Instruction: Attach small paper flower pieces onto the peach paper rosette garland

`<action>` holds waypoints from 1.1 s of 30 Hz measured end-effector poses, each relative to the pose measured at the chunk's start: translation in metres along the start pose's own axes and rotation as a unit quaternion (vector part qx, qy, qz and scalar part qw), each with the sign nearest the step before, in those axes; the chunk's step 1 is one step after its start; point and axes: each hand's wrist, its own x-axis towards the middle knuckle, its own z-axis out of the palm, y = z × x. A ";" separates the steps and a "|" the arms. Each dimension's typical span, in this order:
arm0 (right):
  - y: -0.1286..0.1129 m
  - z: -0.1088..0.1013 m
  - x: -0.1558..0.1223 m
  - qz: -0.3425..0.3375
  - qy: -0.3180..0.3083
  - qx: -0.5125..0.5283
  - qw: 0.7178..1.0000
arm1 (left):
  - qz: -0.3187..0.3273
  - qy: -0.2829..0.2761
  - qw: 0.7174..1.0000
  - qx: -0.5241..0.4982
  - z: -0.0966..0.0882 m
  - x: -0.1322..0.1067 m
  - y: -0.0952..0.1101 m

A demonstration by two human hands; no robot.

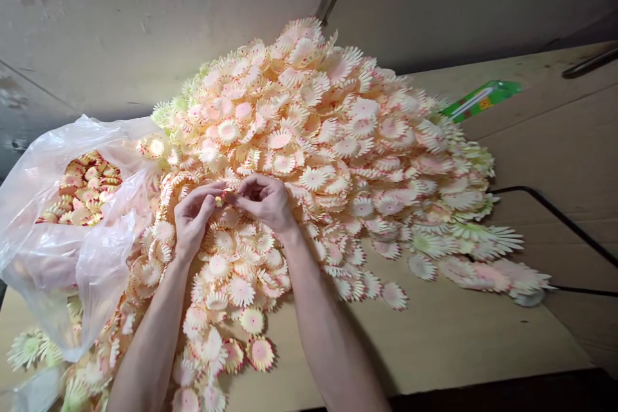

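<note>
Over the front of a large heap of pale, pink-centred artificial flower petal pieces (338,135), my two hands almost meet. Thumb and fingers of my left hand (192,214) pinch a small yellow petal piece (220,199) with red tips. My right hand (268,203) has its fingertips pinched together at the right side of the same piece; its exact grip there is too small to make out. Beneath both wrists lie more loose petal pieces (241,291). Two yellow ones with red edges, one of them a flat round piece (261,353), rest near the front.
On the left, a clear plastic bag (111,264) gapes around small red-and-yellow petal pieces (87,190). A green packet (480,101) sticks out behind the heap at right. Black rods (570,215) run in from the right, over cardboard (555,154). A wall (120,26) stands behind the table (458,341).
</note>
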 end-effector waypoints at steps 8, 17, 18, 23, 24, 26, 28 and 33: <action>-0.001 -0.001 0.001 0.002 0.009 0.010 1.000 | -0.020 -0.080 0.996 -0.022 0.003 0.000 0.006; -0.012 -0.007 -0.003 0.023 -0.035 0.082 0.996 | -0.019 -0.051 0.999 0.000 0.002 0.001 0.005; -0.013 -0.008 -0.003 0.029 -0.045 0.089 0.995 | -0.021 -0.052 0.998 0.000 0.002 0.001 0.004; -0.014 -0.009 -0.003 0.050 -0.103 0.105 0.988 | -0.020 -0.065 0.998 0.003 0.000 0.000 0.001; -0.015 -0.009 -0.003 0.054 -0.115 0.111 0.986 | -0.019 -0.067 0.998 0.003 0.000 0.000 0.000; -0.015 -0.010 -0.004 0.060 -0.132 0.124 0.982 | -0.017 -0.072 0.997 0.000 0.000 0.001 0.000; -0.015 -0.010 -0.004 0.064 -0.140 0.133 0.979 | -0.019 -0.072 0.997 -0.002 0.001 0.002 0.001; -0.017 -0.010 -0.004 0.067 -0.130 0.135 0.980 | -0.033 -0.067 0.997 0.005 0.002 0.001 0.001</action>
